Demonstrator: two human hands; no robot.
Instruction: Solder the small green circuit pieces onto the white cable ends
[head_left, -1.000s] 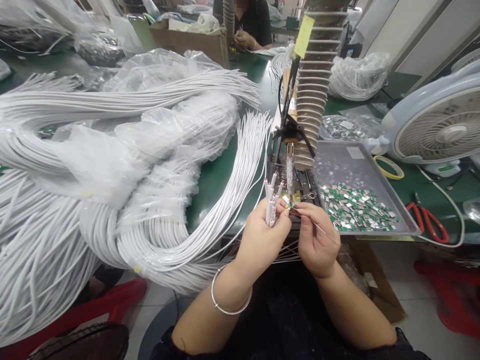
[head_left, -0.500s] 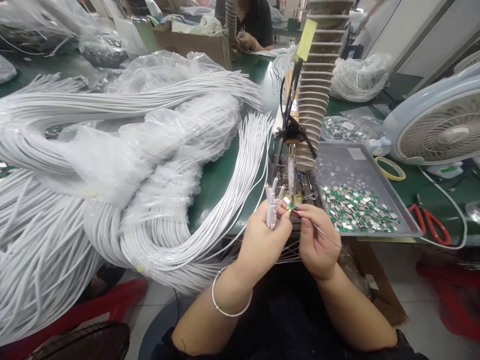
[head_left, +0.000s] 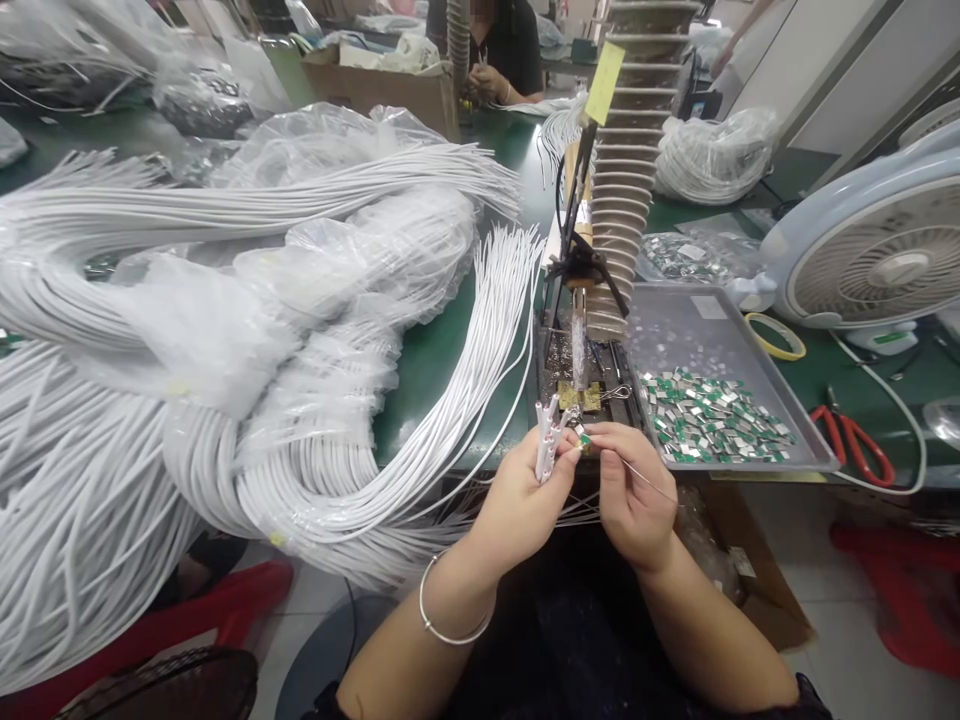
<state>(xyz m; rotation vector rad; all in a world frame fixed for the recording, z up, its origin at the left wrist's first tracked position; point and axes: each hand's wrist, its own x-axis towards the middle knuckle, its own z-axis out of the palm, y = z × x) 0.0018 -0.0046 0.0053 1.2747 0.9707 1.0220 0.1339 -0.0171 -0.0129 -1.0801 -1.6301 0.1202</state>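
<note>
My left hand (head_left: 517,495) is closed around a bundle of white cables (head_left: 545,450), their cut ends pointing up with reddish wire tips. At its thumb tip sits a small green circuit board (head_left: 584,438) with a silver metal part. My right hand (head_left: 637,495) pinches a thin solder wire (head_left: 651,482), which trails to the right; its fingertips come close to the board. Just beyond my fingers, a soldering iron (head_left: 578,340) hangs tip-down from a stand over a yellowish pad (head_left: 589,396). Exactly which fingertips bear the board is hard to make out.
Long white cables (head_left: 450,430) cover the left of the green table. At right are a grey tray (head_left: 675,310) with many boards, red-handled scissors (head_left: 855,445), a tape roll (head_left: 776,337) and a fan (head_left: 885,240). A ribbed duct (head_left: 630,170) rises ahead; a person (head_left: 517,50) sits opposite.
Both hands have drawn slightly down and back from the iron tip, bringing the small board with them. The pad below the iron shows more now. The cable bundle stays in my left hand.
</note>
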